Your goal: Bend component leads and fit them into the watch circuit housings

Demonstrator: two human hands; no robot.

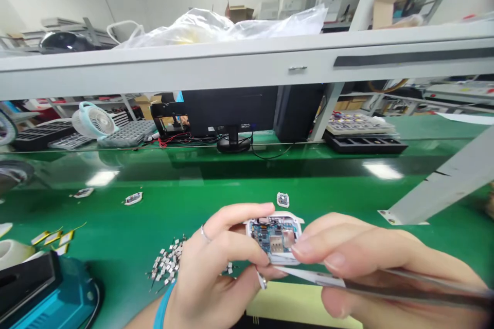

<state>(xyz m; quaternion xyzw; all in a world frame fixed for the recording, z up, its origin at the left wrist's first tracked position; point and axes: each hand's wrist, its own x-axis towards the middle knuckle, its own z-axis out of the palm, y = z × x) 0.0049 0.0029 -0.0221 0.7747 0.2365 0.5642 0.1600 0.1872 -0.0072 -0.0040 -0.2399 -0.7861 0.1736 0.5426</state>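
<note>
My left hand (219, 262), with a ring and a blue wristband, grips a small white casing (299, 222) by its left side and lower edge. A blue circuit board (266, 234) with metal shields sits inside the casing, facing me. My right hand (370, 252) holds metal tweezers (332, 280), their tips near the casing's lower edge; its fingertips reach the casing's right side. Beneath my left fingers a small silvery part (262, 281) shows, partly hidden. Below lies a pale yellow sheet (304, 303).
A pile of small metal parts (168, 263) lies left of my left hand. Another cased board (283, 199) rests behind. Yellow components (54, 237) and a teal device (65, 293) are at left. A monitor (231, 113) and slanted white post (440, 180) stand beyond.
</note>
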